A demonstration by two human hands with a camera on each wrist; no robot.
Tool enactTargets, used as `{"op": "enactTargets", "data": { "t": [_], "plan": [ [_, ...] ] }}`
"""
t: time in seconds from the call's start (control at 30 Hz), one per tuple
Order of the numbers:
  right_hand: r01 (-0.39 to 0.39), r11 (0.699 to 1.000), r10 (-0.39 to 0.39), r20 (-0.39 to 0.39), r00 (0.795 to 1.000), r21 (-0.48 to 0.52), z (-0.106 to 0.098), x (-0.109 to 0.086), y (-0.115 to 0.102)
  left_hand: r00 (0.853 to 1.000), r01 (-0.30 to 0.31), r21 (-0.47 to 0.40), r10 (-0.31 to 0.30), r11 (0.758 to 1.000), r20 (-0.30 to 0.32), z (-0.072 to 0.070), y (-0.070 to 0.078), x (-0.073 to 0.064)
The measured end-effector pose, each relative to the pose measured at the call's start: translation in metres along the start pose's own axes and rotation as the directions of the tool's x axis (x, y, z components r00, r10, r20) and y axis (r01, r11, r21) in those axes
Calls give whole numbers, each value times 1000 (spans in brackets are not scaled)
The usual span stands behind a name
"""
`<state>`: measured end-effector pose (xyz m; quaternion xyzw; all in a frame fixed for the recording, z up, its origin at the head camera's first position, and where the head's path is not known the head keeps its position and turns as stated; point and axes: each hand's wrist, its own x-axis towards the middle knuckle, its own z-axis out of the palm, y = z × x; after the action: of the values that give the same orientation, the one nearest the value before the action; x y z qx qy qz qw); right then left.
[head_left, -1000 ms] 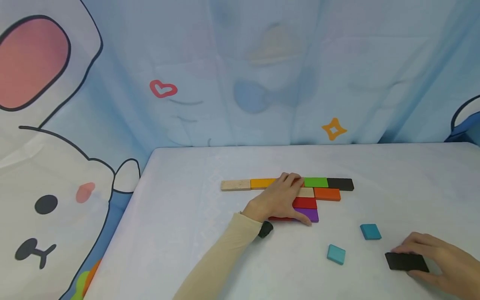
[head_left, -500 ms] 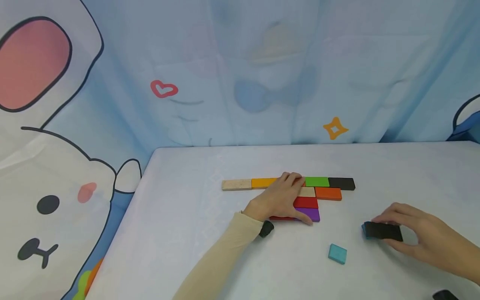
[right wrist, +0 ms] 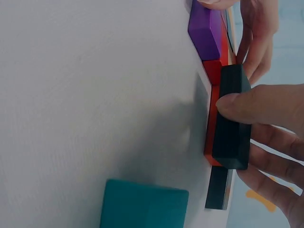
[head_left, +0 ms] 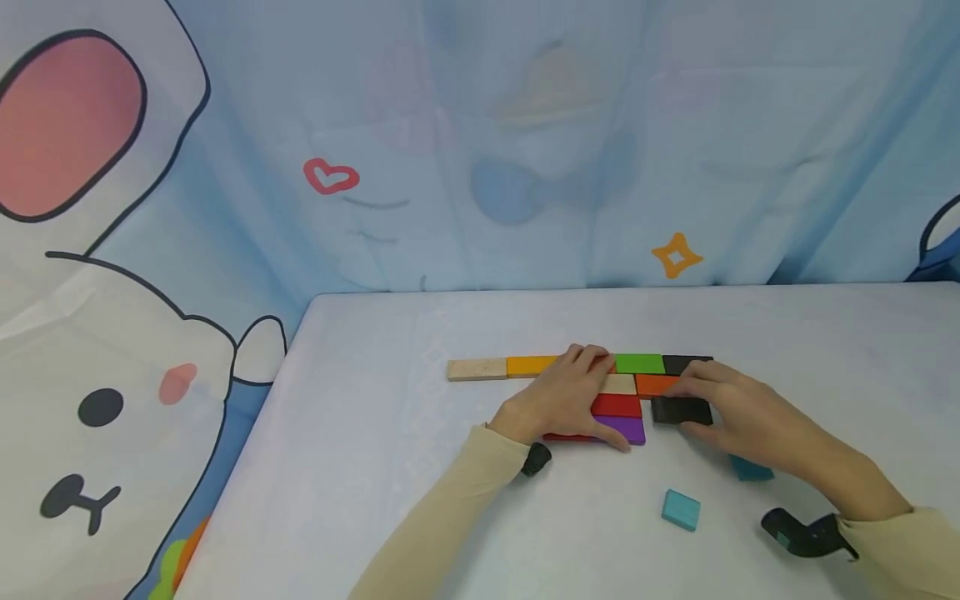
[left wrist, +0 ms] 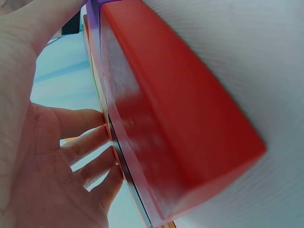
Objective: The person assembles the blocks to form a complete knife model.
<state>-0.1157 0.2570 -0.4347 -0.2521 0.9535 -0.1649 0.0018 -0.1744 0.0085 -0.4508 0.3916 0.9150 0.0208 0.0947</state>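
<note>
My left hand (head_left: 566, 392) rests spread over the rows of flat coloured blocks, thumb at the purple block (head_left: 626, 430) and fingertips by the far row. In the left wrist view a red block (left wrist: 175, 104) lies large in front of the palm. Between thumb and fingers, my right hand (head_left: 750, 412) pinches a black block (head_left: 678, 410). It hangs close in front of the orange block (head_left: 652, 384), right of the red block (head_left: 617, 405) and purple block. The right wrist view shows the thumb on the held block's near face. My left hand hides part of the rows.
The far row includes a natural wood block (head_left: 477, 369), a yellow one (head_left: 529, 367), a green one (head_left: 639, 363) and another black one (head_left: 684, 363). One square teal block (head_left: 681, 510) lies nearer me; a second teal block (head_left: 752, 472) is partly under my right forearm.
My right hand has carried the black block left and away from me, over the right-hand teal block, to the orange block. My left hand has stayed on the rows.
</note>
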Motion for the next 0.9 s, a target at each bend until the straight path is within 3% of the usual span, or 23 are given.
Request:
{"op": "enactTargets", "data": {
  "t": [0.3,0.9],
  "plan": [
    [8,999,-9,-31,999,-31,9,6,-9,1000,6,-14,-6,1000,9,0,0,1],
    [112,990,-121,-122,985,-80,18,4,-11,1000,3,-31,-3,1000,-2,1,-1,0]
  ]
}}
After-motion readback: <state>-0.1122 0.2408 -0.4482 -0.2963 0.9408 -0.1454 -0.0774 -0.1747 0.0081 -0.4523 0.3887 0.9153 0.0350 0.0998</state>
